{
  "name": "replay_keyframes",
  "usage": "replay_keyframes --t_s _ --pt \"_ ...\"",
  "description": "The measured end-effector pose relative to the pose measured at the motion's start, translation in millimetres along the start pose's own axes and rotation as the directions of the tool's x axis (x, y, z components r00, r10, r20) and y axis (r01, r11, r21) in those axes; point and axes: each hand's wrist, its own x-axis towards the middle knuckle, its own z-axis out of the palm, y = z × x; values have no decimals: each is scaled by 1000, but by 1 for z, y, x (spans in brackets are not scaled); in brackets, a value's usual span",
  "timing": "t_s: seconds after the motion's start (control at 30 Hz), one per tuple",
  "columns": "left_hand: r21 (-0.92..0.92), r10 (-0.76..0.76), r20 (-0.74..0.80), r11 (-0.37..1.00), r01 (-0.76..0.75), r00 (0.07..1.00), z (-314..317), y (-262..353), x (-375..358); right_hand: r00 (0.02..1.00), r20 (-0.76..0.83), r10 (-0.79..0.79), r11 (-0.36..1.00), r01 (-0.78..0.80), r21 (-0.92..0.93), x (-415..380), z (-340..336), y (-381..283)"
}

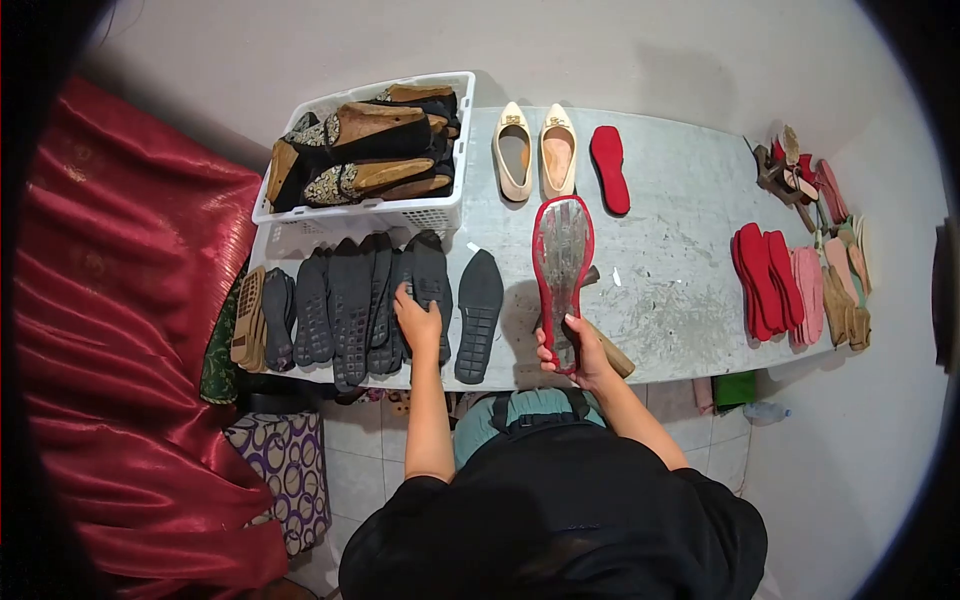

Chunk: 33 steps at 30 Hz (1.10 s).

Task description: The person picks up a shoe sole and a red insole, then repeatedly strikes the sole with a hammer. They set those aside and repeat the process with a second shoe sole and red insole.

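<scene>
My right hand (578, 352) is wrapped around the narrow heel end of a red-edged shoe insole (563, 255). It is held up off the table, its glossy grey underside facing me. My left hand (418, 322) lies with fingers apart on the black shoe soles (431, 270) at the right end of a row, touching one of them. Between my hands, a single black sole (480, 315) with a gridded tread lies on the table. A wooden-handled tool (614, 355), perhaps a hammer, is partly hidden behind my right hand and the insole.
A white plastic basket (461, 180) of black shoes on wooden lasts stands at the back left. Cream pointed flats (513, 155) and a red insole (609, 170) lie behind the raised insole. Red insoles (765, 280) and tan soles (248, 320) are stacked on the grey table (680, 250).
</scene>
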Motion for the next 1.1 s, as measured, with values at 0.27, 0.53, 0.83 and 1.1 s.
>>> replay_keyframes --t_s 0.27,0.53,0.83,1.1 --pt "-74 220 243 975 -208 945 17 12 -16 1000 -13 16 997 -17 -81 14 12 5" --pt "248 65 225 961 -122 972 45 22 -43 999 -33 -2 998 0 -70 12 6 10" --pt "-745 68 607 396 537 792 7 52 -27 998 -26 -57 998 56 -21 13 -2 6" --pt "-405 730 560 -170 898 391 4 54 -22 999 -15 -52 996 51 -72 12 -2 7"
